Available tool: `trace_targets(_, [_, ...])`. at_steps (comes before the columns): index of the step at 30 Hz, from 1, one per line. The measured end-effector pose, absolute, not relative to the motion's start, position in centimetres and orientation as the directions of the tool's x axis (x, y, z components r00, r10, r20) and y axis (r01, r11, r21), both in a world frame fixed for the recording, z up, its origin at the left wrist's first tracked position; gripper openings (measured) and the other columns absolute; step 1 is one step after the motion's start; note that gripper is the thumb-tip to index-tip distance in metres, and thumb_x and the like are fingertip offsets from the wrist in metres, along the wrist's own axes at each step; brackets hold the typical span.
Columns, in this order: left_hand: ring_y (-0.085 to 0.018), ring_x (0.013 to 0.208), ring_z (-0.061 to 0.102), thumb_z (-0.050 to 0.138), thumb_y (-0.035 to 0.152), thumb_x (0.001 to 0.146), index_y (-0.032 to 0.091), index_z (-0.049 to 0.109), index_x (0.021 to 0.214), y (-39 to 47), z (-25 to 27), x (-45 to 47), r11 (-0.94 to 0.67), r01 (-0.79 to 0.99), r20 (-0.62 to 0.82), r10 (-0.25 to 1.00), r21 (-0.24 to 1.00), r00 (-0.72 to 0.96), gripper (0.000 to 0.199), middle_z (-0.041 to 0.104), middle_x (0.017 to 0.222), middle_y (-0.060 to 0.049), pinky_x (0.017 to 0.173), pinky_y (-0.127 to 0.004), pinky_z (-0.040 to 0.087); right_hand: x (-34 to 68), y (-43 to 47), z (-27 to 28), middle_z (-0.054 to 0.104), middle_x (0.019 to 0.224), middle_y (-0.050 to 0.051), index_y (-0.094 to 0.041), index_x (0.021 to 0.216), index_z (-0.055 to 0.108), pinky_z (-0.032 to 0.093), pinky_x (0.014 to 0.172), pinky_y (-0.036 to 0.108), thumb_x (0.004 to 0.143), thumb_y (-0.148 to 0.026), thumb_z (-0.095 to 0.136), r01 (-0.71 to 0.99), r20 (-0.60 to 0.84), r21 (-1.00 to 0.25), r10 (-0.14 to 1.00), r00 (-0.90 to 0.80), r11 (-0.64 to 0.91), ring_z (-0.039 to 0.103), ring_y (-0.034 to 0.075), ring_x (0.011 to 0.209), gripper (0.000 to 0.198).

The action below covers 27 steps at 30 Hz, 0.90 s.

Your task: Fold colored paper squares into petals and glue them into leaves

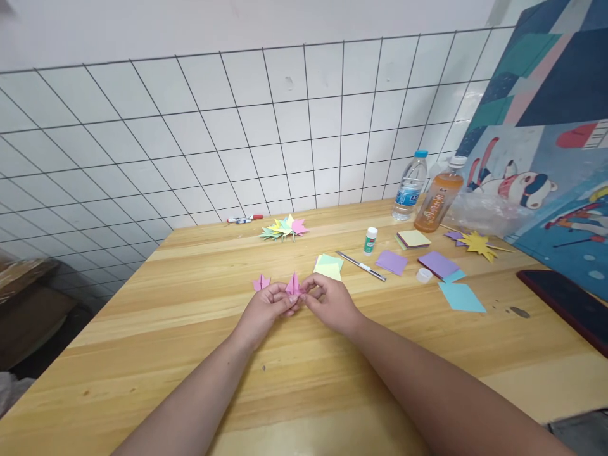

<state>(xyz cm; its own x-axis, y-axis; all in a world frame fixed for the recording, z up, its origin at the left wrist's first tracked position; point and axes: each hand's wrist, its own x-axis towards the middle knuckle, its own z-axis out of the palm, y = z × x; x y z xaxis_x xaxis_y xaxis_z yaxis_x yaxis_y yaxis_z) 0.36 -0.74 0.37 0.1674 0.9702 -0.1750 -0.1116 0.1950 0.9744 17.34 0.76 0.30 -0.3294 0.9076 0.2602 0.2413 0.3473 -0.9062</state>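
Note:
A folded pink origami paper piece [293,285] with an upright point is pinched between both hands over the middle of the table. My left hand [266,311] is closed on its left and lower side. My right hand [332,303] pinches its right edge between thumb and fingertips. The fingers cover part of the paper's lower folds. Just beyond my left hand lies a second pink folded piece [261,282], flat on the wood. Past my right hand sit yellow and green paper squares [329,266], partly behind the knuckles.
On the wooden table [142,354] are a utility knife [361,266], a glue stick [370,241], its white cap [424,275], purple paper [392,262] and blue paper [463,297]. Folded paper stars [285,228], markers [244,219], a water bottle [409,188], an orange drink bottle [439,197] and a phone [565,304] lie around.

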Motion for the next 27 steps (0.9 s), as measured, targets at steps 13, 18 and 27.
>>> trace_targets(13, [-0.014, 0.067, 0.063, 0.075, 0.035, 0.065, 0.014, 0.064, 0.078, -1.0, 1.0, 0.7, 0.216, -0.119, -0.197, 0.968, 0.969, 0.158, 0.027, 0.07, 0.076, -0.006, 0.063, -0.023, 0.048, 17.3, 0.9, 0.2, 0.062, 0.067, -0.004, -0.021, 0.076, 0.056, 0.046, 0.056, 0.021, 0.074, -0.019, 0.055, 0.293, 0.259, -0.893, 0.922, -0.288, 0.342, 0.062, 0.012, 0.059, 0.003])
trace_targets(18, [-0.014, 0.062, 0.062, 0.078, 0.036, 0.059, 0.015, 0.061, 0.069, -1.2, 1.4, 1.1, 0.223, -0.085, -0.213, 0.971, 0.971, 0.108, 0.029, 0.07, 0.068, -0.005, 0.061, -0.025, 0.047, 17.2, 0.9, 0.0, 0.065, 0.078, -0.002, -0.021, 0.081, 0.058, 0.049, 0.062, 0.024, 0.073, -0.019, 0.057, 0.255, 0.279, -0.897, 0.91, -0.306, 0.361, 0.063, 0.013, 0.067, 0.008])
trace_targets(27, [-0.014, 0.06, 0.062, 0.078, 0.04, 0.057, 0.015, 0.062, 0.073, -1.2, 1.1, 1.2, 0.182, 0.015, -0.182, 0.975, 0.983, 0.126, 0.033, 0.069, 0.062, -0.002, 0.063, -0.025, 0.047, 17.2, 0.9, -0.1, 0.065, 0.073, -0.001, -0.02, 0.079, 0.059, 0.05, 0.062, 0.023, 0.075, -0.021, 0.057, 0.225, 0.267, -0.911, 0.911, -0.315, 0.345, 0.062, 0.012, 0.065, 0.005])
